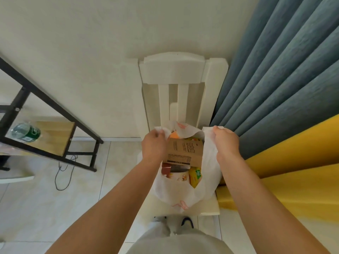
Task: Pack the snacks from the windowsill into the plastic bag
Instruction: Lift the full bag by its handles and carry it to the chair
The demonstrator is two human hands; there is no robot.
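Note:
A white plastic bag [209, 182] sits on the seat of a white chair [174, 70] below me. My left hand [153, 145] grips the bag's left handle and my right hand [224, 142] grips its right handle, holding the mouth wide. Inside lies a brown cardboard box [185, 153] on top, with a yellow-green packet [195, 176], a dark red packet [166, 170] and an orange item [174, 135] partly hidden under it. The windowsill is not in view.
A blue-grey curtain [275, 79] hangs to the right above a yellow surface [293, 171]. A black metal shelf frame [55, 110] stands at left with a green bottle [25, 132] on its wooden board. A cable [64, 173] lies on the tiled floor.

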